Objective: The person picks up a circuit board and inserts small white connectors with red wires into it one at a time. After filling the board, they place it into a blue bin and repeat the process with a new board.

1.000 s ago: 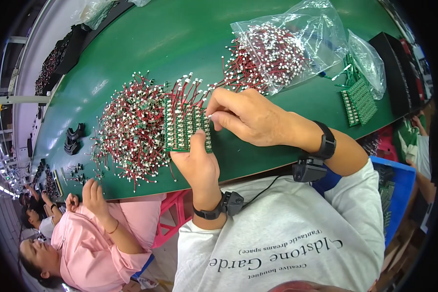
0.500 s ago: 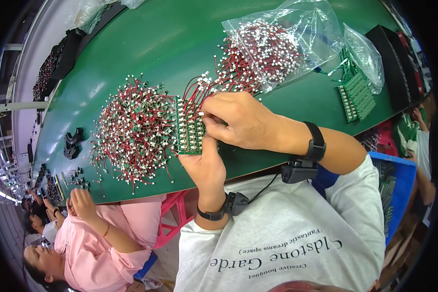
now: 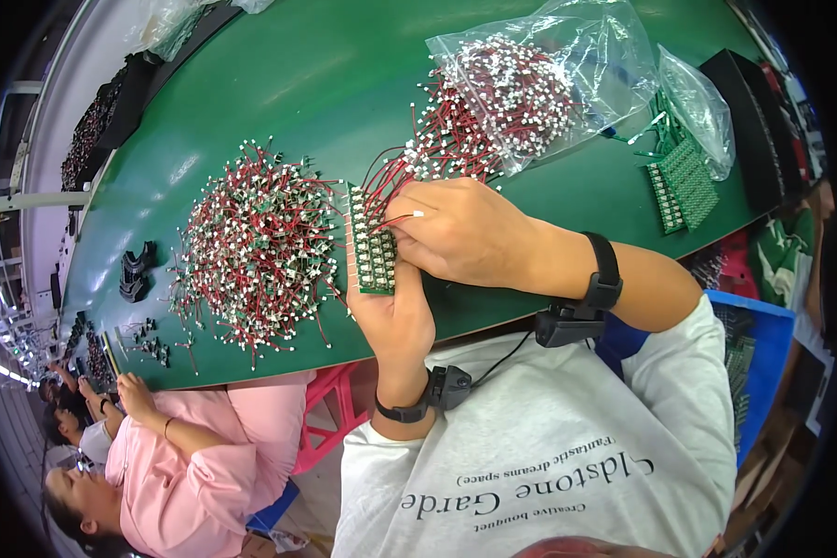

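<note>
My left hand point(image 3: 395, 321) grips the lower end of a green circuit board panel point(image 3: 376, 260) with rows of small white connectors, its thumb along the edge. Over the panel's upper part, my right hand point(image 3: 465, 228) is closed in a pinch on a thin red wire lead point(image 3: 398, 219). The lead's small white plug sticks out to the right across the fingers. Its other end is hard to make out at the board. More red wires rise from the panel's upper end, behind my right hand, toward the loose leads.
Left of the panel is a heap of small boards with red wires point(image 3: 256, 251). Behind lie wire leads point(image 3: 511, 98) partly under a clear plastic bag point(image 3: 614, 56). More green panels point(image 3: 684, 191) lie at right, beside a black bin point(image 3: 744, 130). A co-worker in pink point(image 3: 205, 456) sits at left.
The panel has tilted in my left hand and shifted slightly right. The white plug has moved from my right fingertips to across the fingers. The co-worker's hand has dropped lower.
</note>
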### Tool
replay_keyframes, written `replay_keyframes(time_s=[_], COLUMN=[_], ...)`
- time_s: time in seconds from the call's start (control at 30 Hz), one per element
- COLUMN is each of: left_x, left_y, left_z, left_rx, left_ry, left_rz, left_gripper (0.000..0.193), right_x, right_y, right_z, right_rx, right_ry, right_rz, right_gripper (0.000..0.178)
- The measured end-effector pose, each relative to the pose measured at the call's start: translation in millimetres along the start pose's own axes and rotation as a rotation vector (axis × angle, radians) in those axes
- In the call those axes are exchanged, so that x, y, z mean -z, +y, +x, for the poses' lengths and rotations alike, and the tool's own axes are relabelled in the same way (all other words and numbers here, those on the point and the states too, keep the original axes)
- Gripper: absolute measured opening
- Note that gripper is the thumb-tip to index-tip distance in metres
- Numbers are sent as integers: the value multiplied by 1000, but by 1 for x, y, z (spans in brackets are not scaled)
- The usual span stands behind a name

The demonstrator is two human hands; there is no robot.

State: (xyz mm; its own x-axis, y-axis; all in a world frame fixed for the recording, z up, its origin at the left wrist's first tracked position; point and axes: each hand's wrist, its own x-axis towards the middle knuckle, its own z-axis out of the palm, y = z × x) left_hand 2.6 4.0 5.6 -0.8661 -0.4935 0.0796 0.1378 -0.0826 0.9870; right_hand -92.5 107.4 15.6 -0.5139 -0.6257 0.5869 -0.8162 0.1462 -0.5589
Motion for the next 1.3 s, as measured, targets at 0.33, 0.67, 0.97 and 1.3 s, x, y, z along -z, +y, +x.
replay_keyframes(time_s=[0.33,0.67,0.97,1.3], left_x=[14,35,32,23], left_y=[4,8,7,10], left_z=[-9,10,11,19], left_rx=[-2,0,28,56], left_ry=[-13,252,230,111], left_rz=[169,-142,-212,-380], left_gripper=[43,38,34,45], right_x=[-8,30,29,33], right_y=[-2,50,75,8], right_z=[-2,27,27,27], right_rx=[-53,-94,-70,-38], right_ry=[-64,163,18,108], right_rz=[-27,-236,-490,301], right_gripper=[16,10,10,12])
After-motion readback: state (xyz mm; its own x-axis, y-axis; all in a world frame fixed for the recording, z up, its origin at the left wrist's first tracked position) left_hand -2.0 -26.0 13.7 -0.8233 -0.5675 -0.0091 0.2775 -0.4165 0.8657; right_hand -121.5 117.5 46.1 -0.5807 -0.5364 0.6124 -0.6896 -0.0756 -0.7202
